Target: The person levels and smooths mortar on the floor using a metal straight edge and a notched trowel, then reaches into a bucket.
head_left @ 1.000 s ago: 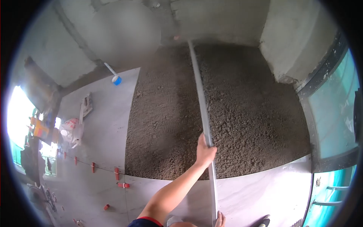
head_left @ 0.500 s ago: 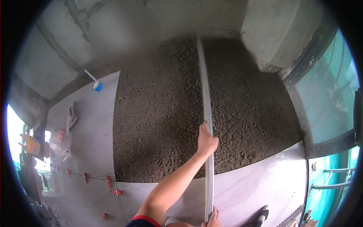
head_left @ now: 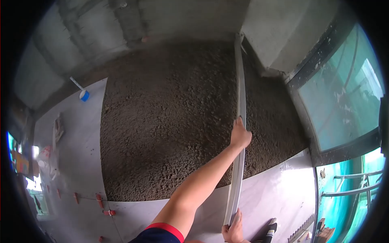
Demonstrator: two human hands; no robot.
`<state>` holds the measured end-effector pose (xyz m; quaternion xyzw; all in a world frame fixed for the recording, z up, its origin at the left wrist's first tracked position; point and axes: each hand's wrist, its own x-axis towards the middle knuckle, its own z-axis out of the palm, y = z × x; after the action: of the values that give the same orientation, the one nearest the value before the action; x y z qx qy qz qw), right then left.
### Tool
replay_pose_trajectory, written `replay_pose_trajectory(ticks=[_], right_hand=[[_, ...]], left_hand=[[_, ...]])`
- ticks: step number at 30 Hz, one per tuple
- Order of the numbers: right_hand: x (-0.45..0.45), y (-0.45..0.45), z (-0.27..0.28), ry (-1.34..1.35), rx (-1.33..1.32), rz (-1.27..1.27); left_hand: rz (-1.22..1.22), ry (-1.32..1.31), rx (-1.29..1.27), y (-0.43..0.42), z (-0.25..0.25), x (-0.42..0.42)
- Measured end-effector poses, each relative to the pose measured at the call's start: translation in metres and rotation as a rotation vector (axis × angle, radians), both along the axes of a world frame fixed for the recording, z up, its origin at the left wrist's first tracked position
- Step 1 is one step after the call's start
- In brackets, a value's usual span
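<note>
A long metal screed bar (head_left: 240, 89) lies across the dark, grainy mortar bed (head_left: 162, 121), running from the far wall corner to the pale floor tiles near me. My left hand (head_left: 241, 135) is closed around the bar about midway, its arm reaching in from the lower left. Down at the near end, my right hand (head_left: 233, 231) grips the bar, with the fingers along its right side. Left of the bar the mortar is rough and lumpy. The strip to its right looks darker, with its texture hard to make out.
Pale tiles (head_left: 77, 158) border the mortar, with red tile clips (head_left: 99, 199) at the joints. A blue-and-white scoop (head_left: 84, 95) lies at the back left. A notched trowel (head_left: 302, 231) sits lower right, near a dark shoe (head_left: 270, 229). Concrete walls and a framed glass panel (head_left: 340, 97) enclose the bed.
The screed bar has moved right across the mortar, its far end now by the wall corner. Both hands have travelled with it. The view has shifted slightly.
</note>
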<state>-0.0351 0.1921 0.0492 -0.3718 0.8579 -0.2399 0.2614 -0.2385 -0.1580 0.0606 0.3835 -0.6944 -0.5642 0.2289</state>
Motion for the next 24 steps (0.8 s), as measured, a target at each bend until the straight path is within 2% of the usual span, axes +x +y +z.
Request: replay_pose_trajectory(ticks=[3,6,8,12,21,24], right_hand=[[-0.027,-0.016,0.013,0.046,-0.021,0.037],[-0.045,-0.016,0.021,0.044,-0.079,0.086],[-0.050,-0.007,0.022,0.017,-0.094,0.126],[-0.045,0.028,0.030,-0.111,0.065,0.110],[-0.040,0.063,0.046,-0.027,-0.045,0.396],[-0.018,0.082,0.047,-0.274,0.161,0.281]], left_hand=[[0.032,-0.037,-0.039,-0.019,-0.011,-0.002],[-0.019,-0.218,-0.226,-0.029,-0.001,0.009],[0.030,-0.198,-0.236,-0.024,0.000,0.016],[0.159,-0.144,-0.228,0.000,-0.010,0.059],[0.249,-0.147,-0.130,0.038,-0.001,0.148],[0.251,-0.154,-0.086,0.056,0.000,0.178]])
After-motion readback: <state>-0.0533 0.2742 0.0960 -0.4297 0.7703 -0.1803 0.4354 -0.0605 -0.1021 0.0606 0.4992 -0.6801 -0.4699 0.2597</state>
